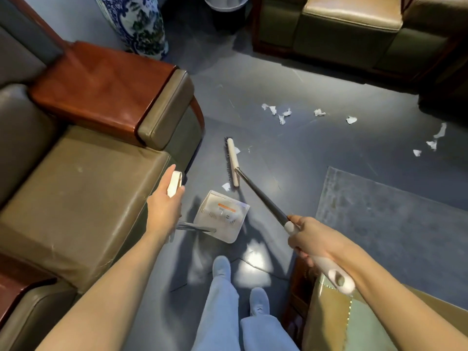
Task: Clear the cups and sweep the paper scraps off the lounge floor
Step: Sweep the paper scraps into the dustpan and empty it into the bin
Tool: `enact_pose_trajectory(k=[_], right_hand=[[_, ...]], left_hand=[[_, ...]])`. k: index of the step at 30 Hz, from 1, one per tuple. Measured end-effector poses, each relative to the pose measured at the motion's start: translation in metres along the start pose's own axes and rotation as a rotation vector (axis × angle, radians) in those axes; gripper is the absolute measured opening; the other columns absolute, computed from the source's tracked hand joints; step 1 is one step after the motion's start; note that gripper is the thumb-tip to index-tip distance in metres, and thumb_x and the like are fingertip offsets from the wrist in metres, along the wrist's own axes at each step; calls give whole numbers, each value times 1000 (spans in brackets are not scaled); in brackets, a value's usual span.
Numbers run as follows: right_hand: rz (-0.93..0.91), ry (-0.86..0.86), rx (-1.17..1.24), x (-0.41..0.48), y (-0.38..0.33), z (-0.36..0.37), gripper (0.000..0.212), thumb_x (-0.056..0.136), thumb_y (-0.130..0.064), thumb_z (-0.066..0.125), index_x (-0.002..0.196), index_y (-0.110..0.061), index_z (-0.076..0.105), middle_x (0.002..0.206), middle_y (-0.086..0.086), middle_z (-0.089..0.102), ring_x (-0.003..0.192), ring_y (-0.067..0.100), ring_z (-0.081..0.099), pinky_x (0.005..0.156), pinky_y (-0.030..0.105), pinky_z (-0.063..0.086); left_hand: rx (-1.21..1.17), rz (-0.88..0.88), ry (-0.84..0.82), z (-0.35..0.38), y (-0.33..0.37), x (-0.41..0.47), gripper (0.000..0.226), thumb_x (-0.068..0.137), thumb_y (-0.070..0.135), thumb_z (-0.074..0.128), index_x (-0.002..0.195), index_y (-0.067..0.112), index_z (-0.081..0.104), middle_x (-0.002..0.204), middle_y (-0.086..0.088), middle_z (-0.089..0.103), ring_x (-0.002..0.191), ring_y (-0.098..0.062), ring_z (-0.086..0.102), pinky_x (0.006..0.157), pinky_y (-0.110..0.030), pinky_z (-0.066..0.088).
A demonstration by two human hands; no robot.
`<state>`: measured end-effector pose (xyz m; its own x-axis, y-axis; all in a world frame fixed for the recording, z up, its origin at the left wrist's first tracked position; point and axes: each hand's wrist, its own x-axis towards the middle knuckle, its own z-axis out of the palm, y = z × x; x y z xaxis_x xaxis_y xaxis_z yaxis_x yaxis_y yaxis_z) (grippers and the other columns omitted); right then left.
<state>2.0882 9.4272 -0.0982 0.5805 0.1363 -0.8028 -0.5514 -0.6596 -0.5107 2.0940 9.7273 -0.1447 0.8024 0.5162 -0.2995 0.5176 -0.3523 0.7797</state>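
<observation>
Head: right grip (307, 239) clasps broom (260, 196), left grip (164, 206) clasps dustpan handle (174, 183).

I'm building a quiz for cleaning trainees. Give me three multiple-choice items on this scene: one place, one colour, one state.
1. The scrap nearest the dustpan lies: A on the rug; B between dustpan and broom head; C on the sofa.
2. The vase is: A blue and white; B red; C green.
3. The right hand: A hangs open; B holds a cup; C grips the broom.
Key: B, it sits by the broom head's near end; A, its painted pattern shows; C, fingers wrap the handle.
</observation>
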Motion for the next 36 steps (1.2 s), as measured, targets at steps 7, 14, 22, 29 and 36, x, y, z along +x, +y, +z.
enact_pose_trajectory(k=[7, 14, 22, 29, 36], right_hand=[[322, -126, -94, 88, -29, 43, 9, 90, -3, 39, 87, -7, 46, 63, 12, 50, 45, 19, 46, 42, 20, 43], [438, -32, 43, 104, -30, 55, 13, 80, -7, 40, 86, -8, 51, 56, 5, 40, 39, 15, 35, 39, 16, 33], [275, -72, -471, 108, -57, 44, 67, 94, -8, 43, 153, -24, 16, 100, 12, 60, 54, 19, 59, 56, 32, 56], [271, -168, -412, 67, -63, -2, 48, 98, -8, 42, 143, -22, 32, 80, 10, 57, 52, 15, 50, 43, 22, 43], [205, -54, -493, 68, -91, -44, 67, 95, -7, 47, 152, -27, 19, 107, 12, 62, 61, 23, 64, 48, 26, 52]], left_hand=[[67, 28, -27, -2, 17, 60, 50, 96, 30, 50, 140, 49, 37, 122, -11, 63, 106, -40, 60, 88, -55, 52], [-30, 52, -15, -16, 24, 109, 48, 96, 21, 56, 139, 39, 45, 122, -5, 61, 99, -28, 61, 84, -40, 56], [-3, 107, -77, 0, 39, 129, 49, 95, 27, 55, 139, 43, 42, 119, -12, 62, 102, -38, 60, 87, -52, 53], [-19, 92, -123, -9, 37, 129, 49, 94, 33, 55, 134, 55, 37, 122, -7, 61, 103, -37, 60, 88, -53, 53], [-79, 71, -76, -14, 50, 136, 48, 94, 24, 55, 135, 47, 45, 120, -17, 61, 101, -39, 60, 84, -52, 54]])
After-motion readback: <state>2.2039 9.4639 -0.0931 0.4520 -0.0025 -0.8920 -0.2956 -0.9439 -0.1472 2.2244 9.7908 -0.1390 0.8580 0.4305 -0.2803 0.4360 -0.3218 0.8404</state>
